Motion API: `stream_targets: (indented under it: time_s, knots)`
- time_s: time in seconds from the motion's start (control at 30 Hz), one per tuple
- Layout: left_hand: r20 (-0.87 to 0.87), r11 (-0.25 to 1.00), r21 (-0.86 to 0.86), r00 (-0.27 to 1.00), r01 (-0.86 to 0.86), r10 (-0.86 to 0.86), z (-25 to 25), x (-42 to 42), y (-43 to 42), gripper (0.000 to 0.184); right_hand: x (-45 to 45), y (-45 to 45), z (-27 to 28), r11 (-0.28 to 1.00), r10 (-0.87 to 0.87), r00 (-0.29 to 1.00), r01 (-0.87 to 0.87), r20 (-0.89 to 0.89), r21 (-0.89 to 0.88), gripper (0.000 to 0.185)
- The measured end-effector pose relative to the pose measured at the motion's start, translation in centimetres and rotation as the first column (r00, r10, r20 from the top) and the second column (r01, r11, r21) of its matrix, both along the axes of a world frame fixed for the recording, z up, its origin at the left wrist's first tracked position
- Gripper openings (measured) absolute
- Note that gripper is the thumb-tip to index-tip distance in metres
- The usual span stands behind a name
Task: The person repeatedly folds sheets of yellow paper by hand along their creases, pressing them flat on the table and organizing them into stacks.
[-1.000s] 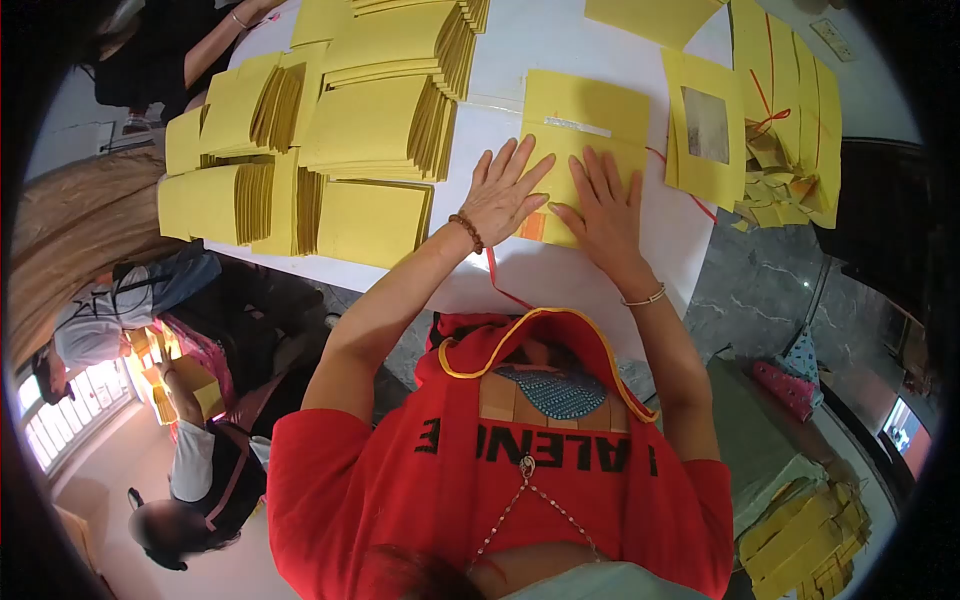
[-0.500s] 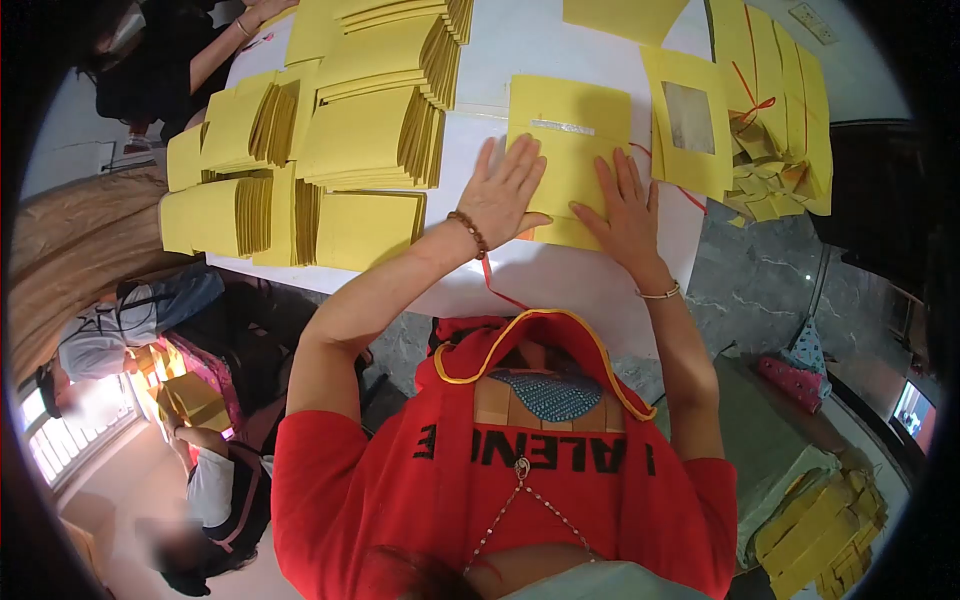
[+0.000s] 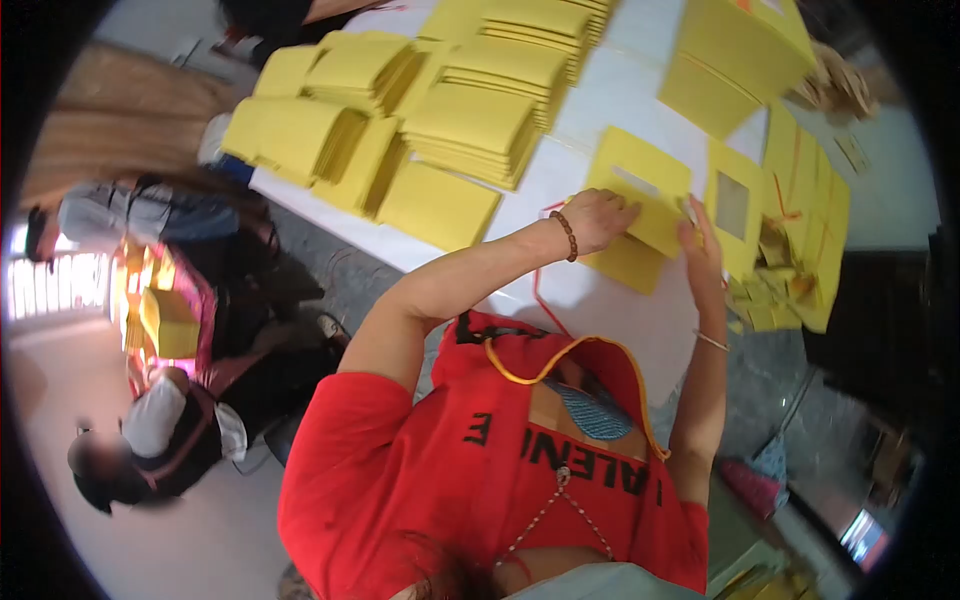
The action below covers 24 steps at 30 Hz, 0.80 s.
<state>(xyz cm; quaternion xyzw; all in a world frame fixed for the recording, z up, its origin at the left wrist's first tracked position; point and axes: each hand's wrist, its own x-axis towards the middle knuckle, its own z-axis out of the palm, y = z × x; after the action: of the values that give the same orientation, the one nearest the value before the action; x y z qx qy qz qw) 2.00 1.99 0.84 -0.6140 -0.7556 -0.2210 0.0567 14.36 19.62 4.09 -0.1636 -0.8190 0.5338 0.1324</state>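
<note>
Partly, in the head view, the curled left hand (image 3: 601, 219) hides the yellow folded card (image 3: 655, 226), which lies on the white table (image 3: 655, 335); the right hand (image 3: 703, 246) stands edge-on at the card's right side, fingers straightish, thumb blurred; I cannot tell whether either grips

**Yellow folder (image 3: 654, 222), white table (image 3: 610, 95), red shirt (image 3: 380, 480)**

The folder is plain yellow with a pale silvery strip (image 3: 634, 180). Stacks of card (image 3: 470, 122) share that yellow. A thin ribbon (image 3: 541, 290) is red. The shirt carries black capital letters (image 3: 628, 474), golden-yellow trim (image 3: 520, 378) and a speckled blue patch (image 3: 605, 415). The beaded bracelet (image 3: 568, 238) is brown; the floor (image 3: 745, 385) is grey.
</note>
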Motion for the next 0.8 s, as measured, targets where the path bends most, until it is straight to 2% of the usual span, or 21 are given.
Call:
stream_targets:
  time_s: [0.03,0.1,0.17,0.2,0.23,0.3,0.33,0.4,0.5,0.57,0.67,0.8]
  knots:
    - [-0.008,0.999,-0.01,0.999,-0.039,0.039,1.5,-0.2,-2.0,0.033,-0.2,-0.5,1.2,0.994,-0.011,1.0,0.008,-0.028,-0.111,0.046]
    - [0.111,0.983,0.177,0.993,-0.057,0.038,3.7,-0.3,-6.5,0.04,-0.4,-0.8,0.9,0.984,0.018,0.997,-0.032,-0.077,-0.177,0.043]
    - [-0.024,0.989,0.147,0.999,-0.025,0.029,4.7,-1.0,-12.4,0.046,-0.2,-1.1,0.6,0.999,0.036,0.999,-0.035,-0.03,0.041,0.042]
    - [-0.045,0.997,0.056,0.998,-0.045,0.047,5.3,-1.4,-15.1,0.047,-0.2,-1.8,0.4,0.983,0.041,0.999,-0.038,-0.018,0.179,0.038]
    - [-0.067,0.997,-0.035,0.996,-0.067,0.064,5.8,-1.6,-17.6,0.048,-0.2,-2.3,0.1,0.983,0.055,0.998,-0.052,-0.012,0.178,0.038]
    - [-0.176,0.981,-0.06,0.97,-0.183,0.17,5.6,-2.0,-21.4,0.047,-0.7,-3.6,-0.3,0.904,0.181,0.983,-0.156,-0.026,0.399,0.035]
    - [-0.18,0.975,-0.043,0.962,-0.217,0.206,5.6,-1.7,-22.8,0.046,-1.1,-4.6,0.1,0.897,0.204,0.978,-0.175,-0.03,0.405,0.032]
    - [-0.24,0.956,-0.01,0.929,-0.294,0.283,5.8,-1.6,-24.4,0.044,-1.9,-5.9,0.2,0.894,0.217,0.976,-0.184,-0.035,0.408,0.031]
    - [-0.244,0.906,-0.054,0.885,-0.42,0.396,2.7,-2.9,-25.5,0.049,-2.5,-7.6,0.3,0.905,0.266,0.963,-0.232,-0.048,0.356,0.029]
    - [-0.25,0.899,-0.069,0.88,-0.432,0.404,0.8,-3.3,-25.1,0.052,-2.9,-8.3,-0.1,0.859,0.367,0.918,-0.272,-0.151,0.434,0.026]
    - [-0.228,0.893,-0.131,0.89,-0.431,0.396,-1.5,-3.4,-24.7,0.06,-2.3,-9.2,0.1,0.8,0.436,0.889,-0.315,-0.136,0.51,0.024]
    - [-0.162,0.888,-0.23,0.916,-0.398,0.368,-1.4,-3.8,-25.5,0.063,-1.2,-9.8,-0.6,0.781,0.445,0.89,-0.33,-0.102,0.53,0.024]
